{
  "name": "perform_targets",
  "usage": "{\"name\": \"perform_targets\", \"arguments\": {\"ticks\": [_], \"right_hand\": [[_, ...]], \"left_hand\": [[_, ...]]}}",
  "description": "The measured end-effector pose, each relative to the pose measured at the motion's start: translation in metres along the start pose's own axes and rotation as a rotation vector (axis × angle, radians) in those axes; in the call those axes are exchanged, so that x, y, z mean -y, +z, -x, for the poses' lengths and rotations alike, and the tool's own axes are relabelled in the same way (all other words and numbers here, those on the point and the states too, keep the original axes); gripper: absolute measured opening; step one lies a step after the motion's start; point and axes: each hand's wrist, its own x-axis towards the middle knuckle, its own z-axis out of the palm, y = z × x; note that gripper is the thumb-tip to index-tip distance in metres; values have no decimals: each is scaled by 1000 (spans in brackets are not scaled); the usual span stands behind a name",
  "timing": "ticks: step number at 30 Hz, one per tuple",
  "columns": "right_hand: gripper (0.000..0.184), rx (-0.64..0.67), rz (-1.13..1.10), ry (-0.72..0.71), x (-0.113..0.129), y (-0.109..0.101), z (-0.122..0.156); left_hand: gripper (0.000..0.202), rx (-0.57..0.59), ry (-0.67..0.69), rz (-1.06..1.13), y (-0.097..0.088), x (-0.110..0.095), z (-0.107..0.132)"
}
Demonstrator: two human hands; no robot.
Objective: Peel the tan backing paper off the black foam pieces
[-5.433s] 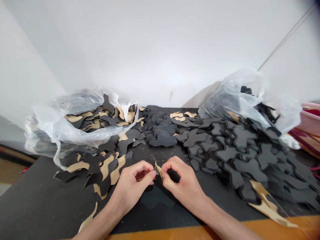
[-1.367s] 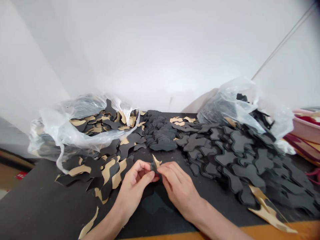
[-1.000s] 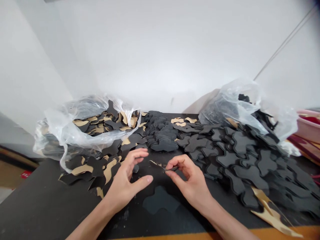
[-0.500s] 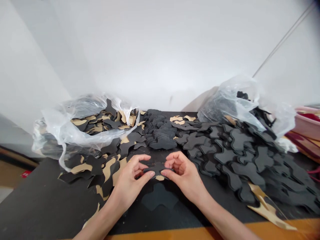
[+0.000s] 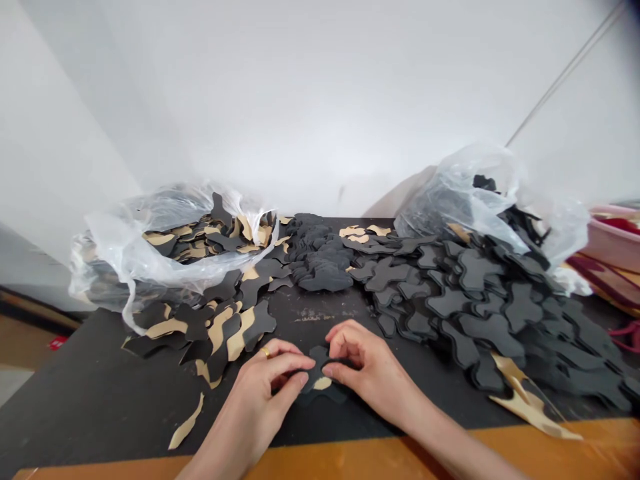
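Note:
Between my hands is a thin black cut-out piece (image 5: 319,359) with wavy, lobed edges, low over the front middle of the dark table. My left hand (image 5: 267,390) pinches its left side between thumb and fingers. On its right side, my right hand (image 5: 367,367) closes thumb against curled fingers. A small tan patch (image 5: 323,383) shows near the piece's front edge. Under it, another black cut-out piece (image 5: 325,399) lies on the table, partly covered. Whether the two pieces touch all along their edges, I cannot tell.
A plastic bag (image 5: 170,267) of black and tan cut-outs stands at left, with loose ones before it. Stacked black pieces (image 5: 323,263) line the back middle. At right are a thick black pile (image 5: 465,313), another plastic bag (image 5: 465,193) and a pink bin (image 5: 615,237).
Both hands have come nearer with the held piece and lowered it over the black piece on the table, which is now mostly covered. The view has shifted slightly.

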Motion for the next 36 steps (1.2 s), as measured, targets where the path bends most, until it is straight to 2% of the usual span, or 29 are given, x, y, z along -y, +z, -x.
{"name": "perform_targets", "arguments": {"ticks": [3, 8, 11, 17, 26, 36], "right_hand": [[13, 34, 142, -35, -1, 3, 8], [19, 68, 314, -85, 3, 5, 21], [20, 72, 393, -118, -2, 7, 29], [22, -42, 496, -359, -18, 15, 39], [24, -138, 653, -519, -17, 15, 36], [25, -148, 665, -524, -22, 16, 36]], "left_hand": [[25, 38, 20, -91, 3, -1, 6], [26, 45, 92, -173, 10, 2, 12], [27, -8, 180, -243, 15, 8, 15], [27, -137, 361, -396, 19, 15, 19], [30, -130, 394, -489, 18, 13, 17], [31, -117, 397, -513, 20, 17, 19]]}}
